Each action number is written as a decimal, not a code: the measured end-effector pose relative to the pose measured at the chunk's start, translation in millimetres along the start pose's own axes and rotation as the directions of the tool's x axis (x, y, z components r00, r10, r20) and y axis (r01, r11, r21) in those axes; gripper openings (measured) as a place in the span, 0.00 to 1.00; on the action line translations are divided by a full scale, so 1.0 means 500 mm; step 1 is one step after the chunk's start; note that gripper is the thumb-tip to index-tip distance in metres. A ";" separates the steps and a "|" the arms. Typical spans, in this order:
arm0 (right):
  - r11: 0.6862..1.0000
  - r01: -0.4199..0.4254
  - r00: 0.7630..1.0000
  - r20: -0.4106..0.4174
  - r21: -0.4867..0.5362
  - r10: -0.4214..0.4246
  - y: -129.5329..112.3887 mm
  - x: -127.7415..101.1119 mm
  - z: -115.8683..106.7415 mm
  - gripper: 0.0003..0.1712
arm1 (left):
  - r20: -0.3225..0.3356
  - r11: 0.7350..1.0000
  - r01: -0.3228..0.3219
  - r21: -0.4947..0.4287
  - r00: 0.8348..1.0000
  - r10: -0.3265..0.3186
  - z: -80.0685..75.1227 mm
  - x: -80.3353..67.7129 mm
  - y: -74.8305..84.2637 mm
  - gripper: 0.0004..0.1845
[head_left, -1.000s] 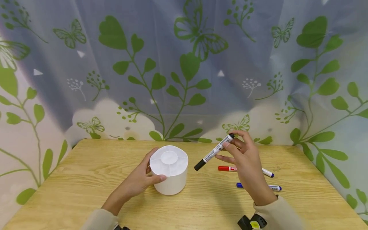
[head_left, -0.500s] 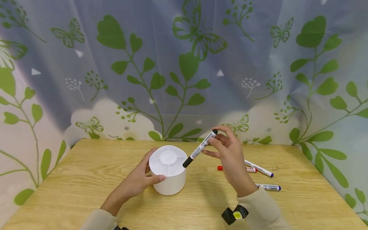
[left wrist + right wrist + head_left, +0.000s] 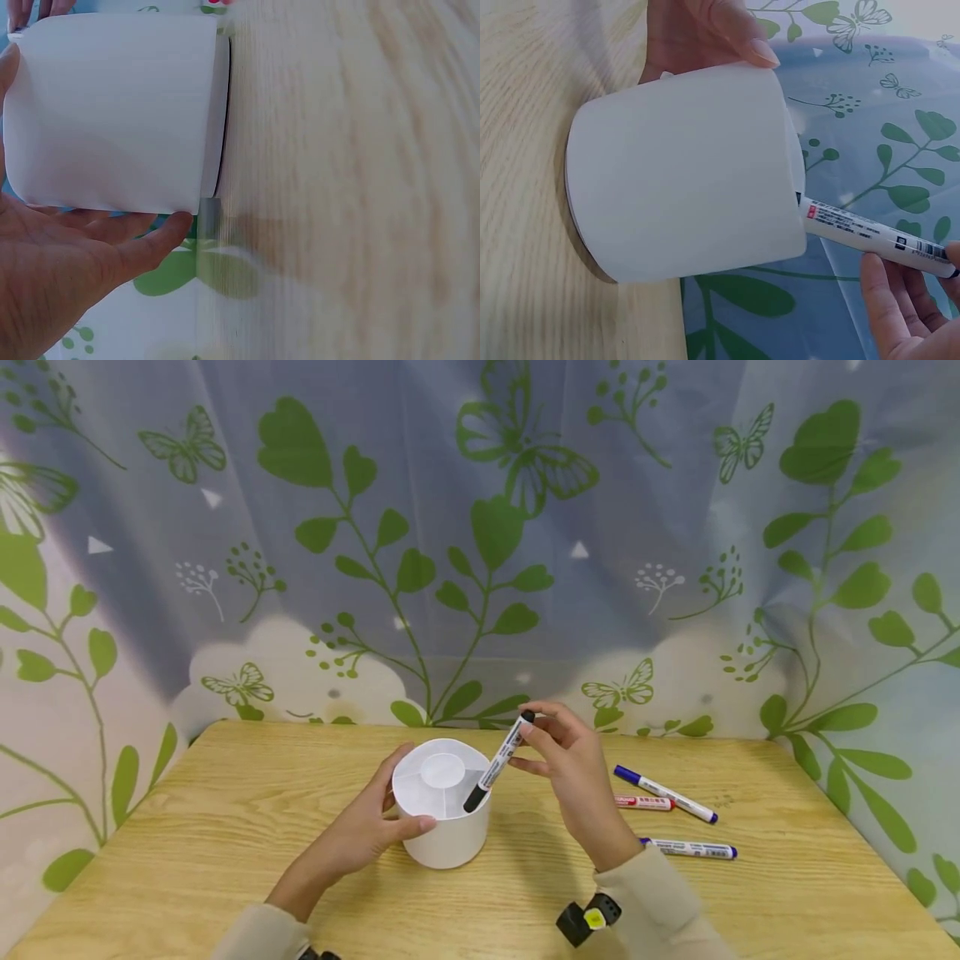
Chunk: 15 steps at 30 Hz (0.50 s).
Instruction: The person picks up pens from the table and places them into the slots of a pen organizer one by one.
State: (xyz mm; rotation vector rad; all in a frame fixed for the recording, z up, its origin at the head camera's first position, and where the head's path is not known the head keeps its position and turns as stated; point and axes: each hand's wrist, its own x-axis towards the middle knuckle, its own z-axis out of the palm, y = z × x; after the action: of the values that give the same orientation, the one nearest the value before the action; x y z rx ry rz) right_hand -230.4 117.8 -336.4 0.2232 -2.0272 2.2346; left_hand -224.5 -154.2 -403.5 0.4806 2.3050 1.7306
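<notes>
Black marker tipped into the white holder

At frame centre, the right hand pinches the black marker, its cap end inside the white holder; the left hand grips the holder's side on the desk. Three markers lie at right.

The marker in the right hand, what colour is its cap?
Black; the marker has a white labelled barrel. Head view shows it best.

Black marker — pinched by right hand, entering white holder
</notes>
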 end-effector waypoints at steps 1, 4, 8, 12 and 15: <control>1.000 -0.002 1.000 0.001 -0.004 0.002 0.003 0.001 0.003 0.14 | 0.001 1.000 0.000 -0.001 1.000 0.000 0.000 0.000 0.000 0.59; 1.000 -0.008 1.000 0.018 -0.020 0.008 0.010 0.003 0.010 0.14 | -0.001 1.000 0.003 -0.001 1.000 -0.003 -0.001 0.000 0.001 0.59; 0.999 -0.010 0.999 0.046 -0.041 0.011 0.018 0.008 0.020 0.15 | -0.001 1.000 -0.013 0.008 1.000 0.013 -0.002 -0.002 0.005 0.59; 0.997 -0.015 0.999 0.042 -0.075 0.018 0.025 0.011 0.028 0.16 | -0.002 1.000 -0.014 -0.002 1.000 0.014 -0.002 -0.002 0.006 0.59; 0.995 -0.021 0.999 0.038 -0.095 0.025 0.030 0.011 0.033 0.16 | -0.004 1.000 -0.009 -0.010 1.000 0.009 -0.002 -0.002 0.006 0.59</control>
State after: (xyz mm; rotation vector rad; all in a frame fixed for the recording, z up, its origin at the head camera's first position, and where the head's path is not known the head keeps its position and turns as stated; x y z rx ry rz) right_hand -238.2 100.1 -348.4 0.2376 -2.1607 2.1566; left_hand -223.4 -154.7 -400.5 0.4867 2.2990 1.7477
